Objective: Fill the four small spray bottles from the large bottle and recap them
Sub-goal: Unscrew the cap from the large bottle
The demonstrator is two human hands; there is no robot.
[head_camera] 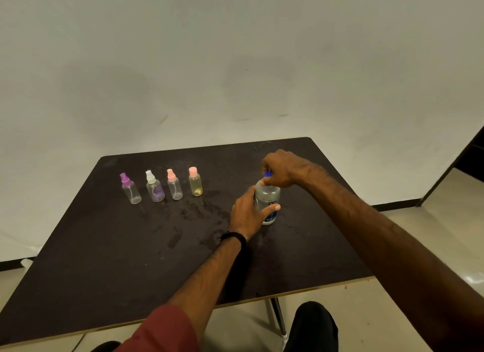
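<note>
The large bottle (267, 202) stands upright on the dark table (131, 260), and everything else is best placed from it. The person's left hand (247, 215) wraps round its body, thumb across the label, holding it steady; the right hand (280, 169) comes down from above with its fingers pinched on the blue cap (267, 174). Well to the left of the large bottle, the four small spray bottles stand in a row, all capped: the purple-topped one (130, 187) farthest away, then the white-topped one (154, 186), the pink-topped clear one (174, 185), and the yellowish one (195, 181) nearest. Wet smears lie on the table between the row and the large bottle. The step in hand looks like work on the big cap, though whether loosening or tightening cannot be told. If opening, the next move calls for a firm twist while the left hand resists, then uncapping a small bottle to pour.
</note>
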